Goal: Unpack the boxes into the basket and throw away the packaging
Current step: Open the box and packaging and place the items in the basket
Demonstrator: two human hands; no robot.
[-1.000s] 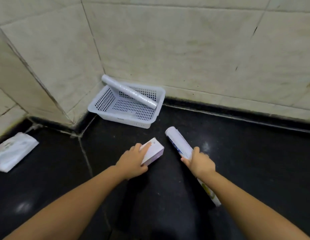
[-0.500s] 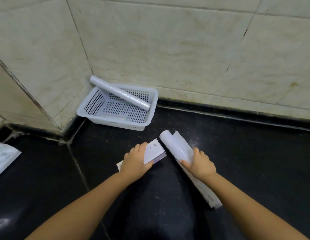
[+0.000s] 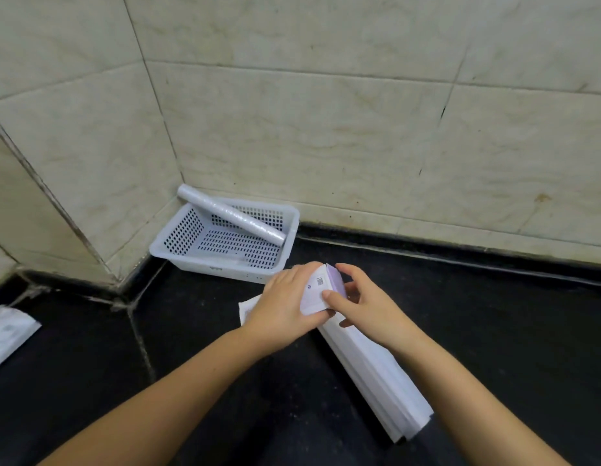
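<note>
From the head camera I see both bare hands meeting over a small white box (image 3: 317, 292) with a lilac end flap, held just above the black floor (image 3: 494, 331) in front of the tiled corner. The left hand (image 3: 285, 304) wraps around the box from its left side, fingers curled over the top and thumb underneath, gripping it. The right hand (image 3: 356, 302) closes on the box's right end, thumb pressed to the printed white face near a small square code, fingers hooked around the lilac flap. I cannot tell whether the flap is already loose.

Beneath the right wrist a long white carton (image 3: 376, 368) lies flat on the floor, running from under the hands toward the lower right; its far end shows layered white edges. A flat white piece (image 3: 250, 309) pokes out from under the left hand, resting on the floor.

Just beyond the hands, the white perforated basket (image 3: 178, 253) sits pushed into the corner where two marble-look walls (image 3: 326, 129) meet. One clear-wrapped roll (image 3: 230, 218) lies diagonally in it, its upper end propped on the back left rim and its lower end down near the right wall of the basket.

At the far left edge, well apart from everything else, a white plastic-wrapped pack (image 3: 8, 334) rests on the floor, partly cut off by the frame.
</note>
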